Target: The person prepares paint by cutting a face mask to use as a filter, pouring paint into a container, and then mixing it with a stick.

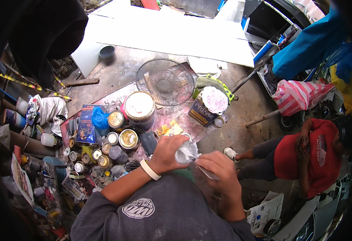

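Note:
My left hand (168, 152), with a pale band on its wrist, is wrapped round a small clear plastic cup (183, 155) held in front of my chest. Whitish, paste-like stuff shows inside the cup. My right hand (221, 173) grips a thin, flat spatula (208, 172), whose narrow end reaches to the cup's mouth. Whether its tip touches the contents is too small to tell. Just beyond the cup lies a yellow packet or paper (170, 128) on the work board.
Paint cans (128, 139) and a large tin (140, 105) crowd the left. A fan grille (165, 82) lies beyond them, near a square tin (202, 112) with a pinkish-white top. A person in a red shirt (319, 150) stands to the right. White panels (172, 34) lie at the back.

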`<state>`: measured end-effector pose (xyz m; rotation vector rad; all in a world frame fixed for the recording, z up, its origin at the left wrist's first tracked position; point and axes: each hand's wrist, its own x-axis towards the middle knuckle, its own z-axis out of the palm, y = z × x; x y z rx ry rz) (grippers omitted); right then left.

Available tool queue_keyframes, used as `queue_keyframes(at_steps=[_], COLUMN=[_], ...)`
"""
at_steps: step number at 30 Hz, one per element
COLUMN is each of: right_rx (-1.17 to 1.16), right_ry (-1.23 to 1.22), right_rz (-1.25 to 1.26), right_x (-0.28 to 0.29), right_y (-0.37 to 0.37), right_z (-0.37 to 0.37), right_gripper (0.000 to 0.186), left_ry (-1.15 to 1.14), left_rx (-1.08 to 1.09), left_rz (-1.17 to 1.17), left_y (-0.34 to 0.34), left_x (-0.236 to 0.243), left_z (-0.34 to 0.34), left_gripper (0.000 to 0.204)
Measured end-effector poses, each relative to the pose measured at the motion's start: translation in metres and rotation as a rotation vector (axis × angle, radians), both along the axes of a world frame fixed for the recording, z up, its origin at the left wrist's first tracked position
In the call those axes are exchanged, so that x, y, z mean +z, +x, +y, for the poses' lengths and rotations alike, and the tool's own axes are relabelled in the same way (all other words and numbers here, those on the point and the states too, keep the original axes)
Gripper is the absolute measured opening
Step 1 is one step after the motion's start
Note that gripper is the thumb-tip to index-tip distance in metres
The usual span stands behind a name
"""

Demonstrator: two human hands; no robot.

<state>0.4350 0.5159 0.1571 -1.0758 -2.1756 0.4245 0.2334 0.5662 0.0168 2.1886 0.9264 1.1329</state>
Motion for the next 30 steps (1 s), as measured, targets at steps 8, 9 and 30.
queue_keyframes(at_steps=[8, 9, 30], right_rx=[0.004, -0.013, -0.002], right_ry=[-0.021, -0.007, -0.025], right_rz=[-0.009, 0.012, 0.014], right_x=[-0.004, -0.009, -0.003], right_y=[-0.001, -0.001, -0.004], right_z=[0.000, 0.001, 0.001], right_gripper=[0.031, 0.031, 0.029], left_ry=[-0.007, -0.004, 0.003], left_rx=[0.008, 0.006, 0.008], left_rz=[0.002, 0.000, 0.002], left_y=[0.000, 0.001, 0.000], left_x=[-0.001, -0.001, -0.003], left_z=[-0.001, -0.002, -0.001], left_gripper=[0.096, 0.096, 0.095])
